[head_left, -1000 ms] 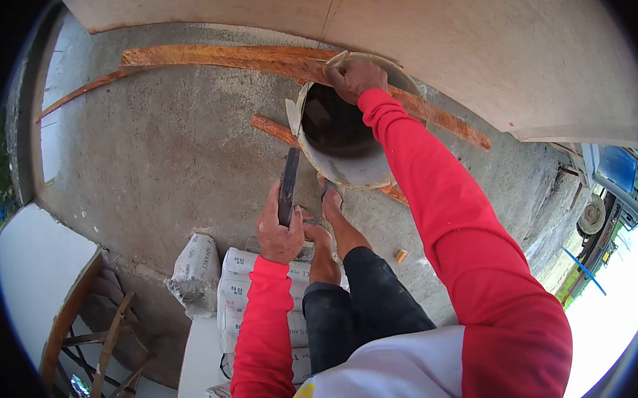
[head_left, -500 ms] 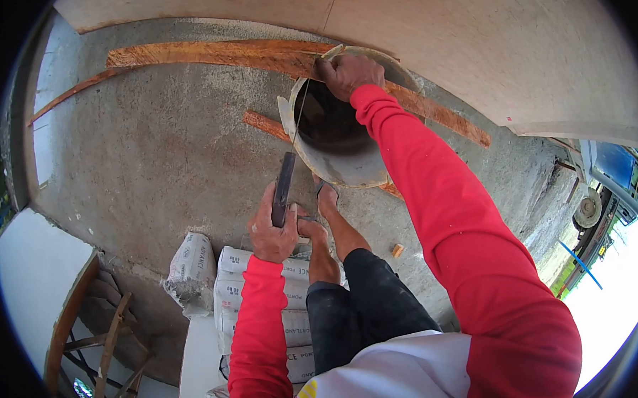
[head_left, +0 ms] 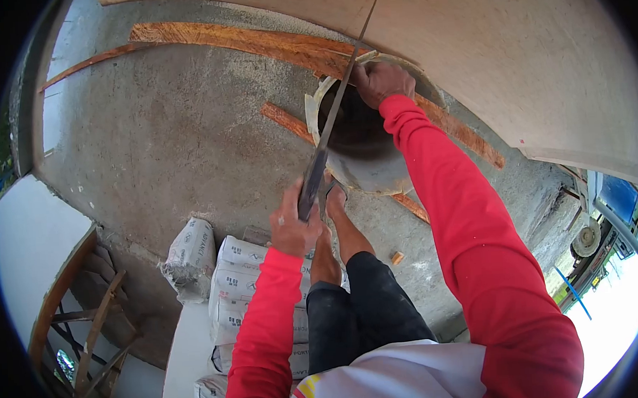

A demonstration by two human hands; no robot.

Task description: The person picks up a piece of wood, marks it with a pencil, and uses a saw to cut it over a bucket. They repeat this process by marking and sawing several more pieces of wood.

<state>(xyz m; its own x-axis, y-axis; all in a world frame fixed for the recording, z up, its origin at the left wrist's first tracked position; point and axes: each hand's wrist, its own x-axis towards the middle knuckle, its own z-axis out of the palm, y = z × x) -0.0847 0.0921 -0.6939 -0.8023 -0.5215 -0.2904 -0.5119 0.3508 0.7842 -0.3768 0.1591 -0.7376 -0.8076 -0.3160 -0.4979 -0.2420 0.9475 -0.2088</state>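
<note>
A long saw (head_left: 337, 102) with a dark handle crosses in front of a reddish wooden board (head_left: 255, 44). My left hand (head_left: 296, 221) is closed round the saw's handle, below the board. Up at the board, my right hand (head_left: 385, 82) grips it where it lies over a round, broken-rimmed container (head_left: 367, 170). The saw's blade passes just left of my right hand, and its tip points up past the board. A second wooden strip (head_left: 287, 122) runs under the container.
Cement bags (head_left: 247, 273) are stacked beside my legs, with another bag (head_left: 193, 251) to their left. A large pale panel (head_left: 512, 62) spans the upper right. A small wood block (head_left: 398, 257) lies on the concrete floor (head_left: 153, 149). Timber framing (head_left: 100, 329) stands lower left.
The saw has tilted, so its blade now shows broadside and reaches past the board. My left hand has moved slightly right and its sleeve with it. The whole view has shifted a little.
</note>
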